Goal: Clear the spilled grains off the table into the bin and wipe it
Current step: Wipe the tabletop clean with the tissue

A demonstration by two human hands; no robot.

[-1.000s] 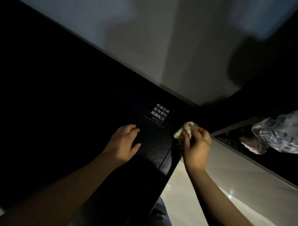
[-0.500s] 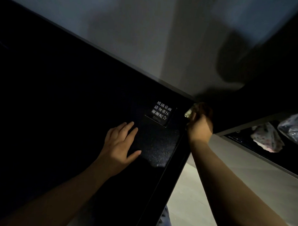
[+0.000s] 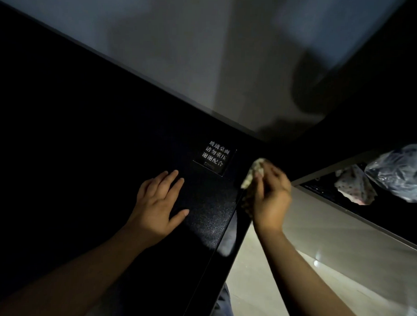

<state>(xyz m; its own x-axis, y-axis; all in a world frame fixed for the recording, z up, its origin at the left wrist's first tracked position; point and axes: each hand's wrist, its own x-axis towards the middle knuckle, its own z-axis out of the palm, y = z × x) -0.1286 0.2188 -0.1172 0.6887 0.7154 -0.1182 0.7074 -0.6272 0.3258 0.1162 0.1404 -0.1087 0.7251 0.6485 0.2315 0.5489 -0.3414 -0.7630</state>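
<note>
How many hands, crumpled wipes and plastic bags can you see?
Hands: 2, the left hand and the right hand.
Crumpled wipes: 2, the held wipe and the wipe by the bag.
Plastic bags: 1, the clear plastic bag.
Total: 5.

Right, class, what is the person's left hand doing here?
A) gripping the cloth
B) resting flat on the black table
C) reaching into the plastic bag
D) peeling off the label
B: the left hand lies flat, fingers straight, on the black table; the right hand holds the cloth.
</note>
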